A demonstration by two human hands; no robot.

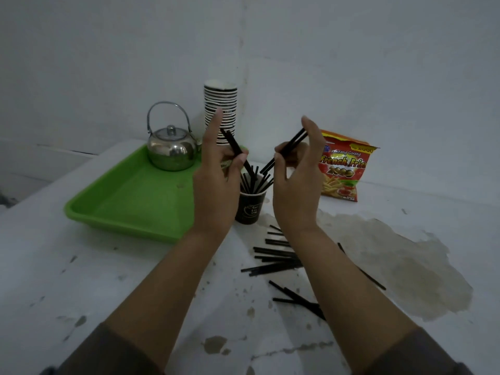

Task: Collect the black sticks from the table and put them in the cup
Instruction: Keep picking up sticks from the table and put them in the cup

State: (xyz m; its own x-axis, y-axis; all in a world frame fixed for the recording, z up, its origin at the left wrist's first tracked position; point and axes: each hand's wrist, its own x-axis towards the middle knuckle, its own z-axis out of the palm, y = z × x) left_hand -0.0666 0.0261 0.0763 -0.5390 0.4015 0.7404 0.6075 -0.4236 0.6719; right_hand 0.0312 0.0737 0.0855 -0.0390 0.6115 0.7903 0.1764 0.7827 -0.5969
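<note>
I see both hands raised over the black cup (pixel 249 207), which stands on the white table (pixel 135 293) just beside the green tray (pixel 127 201). My left hand (pixel 216 182) pinches one black stick (pixel 238 154) between thumb and fingers, its lower end angled down into the cup among the sticks already standing there. My right hand (pixel 295 180) pinches another stick (pixel 288 150), tilted toward the cup; whether its tip touches the rim I cannot tell. More loose sticks (pixel 273 259) lie scattered on the table under my right forearm. A kettle (pixel 171 150) sits on the tray.
</note>
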